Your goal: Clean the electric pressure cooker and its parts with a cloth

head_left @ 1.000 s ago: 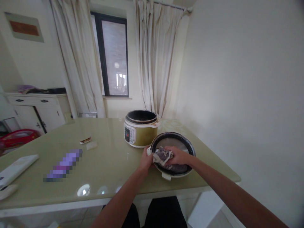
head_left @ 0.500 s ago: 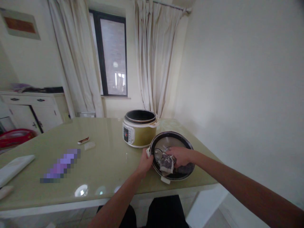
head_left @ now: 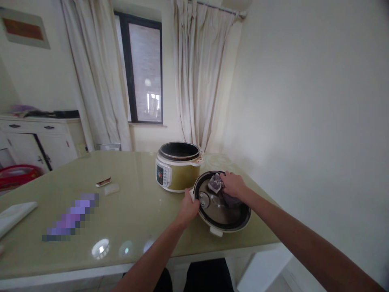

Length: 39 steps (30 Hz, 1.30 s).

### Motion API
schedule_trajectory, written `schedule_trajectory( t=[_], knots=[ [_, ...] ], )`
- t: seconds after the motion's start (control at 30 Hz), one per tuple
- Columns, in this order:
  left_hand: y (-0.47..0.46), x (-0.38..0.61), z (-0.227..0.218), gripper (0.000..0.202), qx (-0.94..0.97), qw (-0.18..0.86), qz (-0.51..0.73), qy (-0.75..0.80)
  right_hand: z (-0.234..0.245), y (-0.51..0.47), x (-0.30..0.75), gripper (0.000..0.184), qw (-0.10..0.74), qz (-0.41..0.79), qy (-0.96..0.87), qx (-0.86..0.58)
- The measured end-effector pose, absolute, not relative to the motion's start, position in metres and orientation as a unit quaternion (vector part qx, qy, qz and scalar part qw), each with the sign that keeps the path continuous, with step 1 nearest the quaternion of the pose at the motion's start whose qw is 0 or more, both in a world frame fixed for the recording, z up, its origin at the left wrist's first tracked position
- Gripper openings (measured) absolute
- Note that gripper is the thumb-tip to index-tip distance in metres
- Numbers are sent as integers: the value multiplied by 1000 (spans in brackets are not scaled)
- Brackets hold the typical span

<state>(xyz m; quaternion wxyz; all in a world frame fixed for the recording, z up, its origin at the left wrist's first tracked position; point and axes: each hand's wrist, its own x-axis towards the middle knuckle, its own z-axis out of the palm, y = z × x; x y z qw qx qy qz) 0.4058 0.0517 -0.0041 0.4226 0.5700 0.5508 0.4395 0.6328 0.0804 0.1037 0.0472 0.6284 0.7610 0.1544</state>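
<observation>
Grey cloth, partly hidden, gripped in right hand; left hand clasps lid by edge, underside unseen.

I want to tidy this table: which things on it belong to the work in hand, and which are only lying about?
In use:
lid, in the left grip
cloth, in the right grip
open cooker, probably, beside the lid

Lying about:
purple item, pixelated
white flat object, left edge
small narrow item
pale piece beside it
</observation>
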Motion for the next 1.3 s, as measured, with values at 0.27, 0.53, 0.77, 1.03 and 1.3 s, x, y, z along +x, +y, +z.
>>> schedule_trajectory(
  t=[0.27, 0.53, 0.77, 1.03, 1.3],
  knots=[
    [56, 407, 7, 36, 552, 415, 448, 568, 90, 102, 600, 43, -85, 68, 802, 588],
    [45, 407, 18, 32, 577, 391, 439, 567, 70, 97, 609, 20, -233, -168, 843, 455],
    [54, 406, 7, 36, 485, 503, 505, 507, 73, 73, 640, 35, -166, -304, 860, 376],
    [64, 409, 5, 49, 426, 653, 490, 391, 91, 68, 666, 47, 11, -99, 878, 469],
    [70, 408, 23, 37, 480, 650, 446, 385, 81, 116, 665, 51, -14, 55, 774, 631]
  ],
)
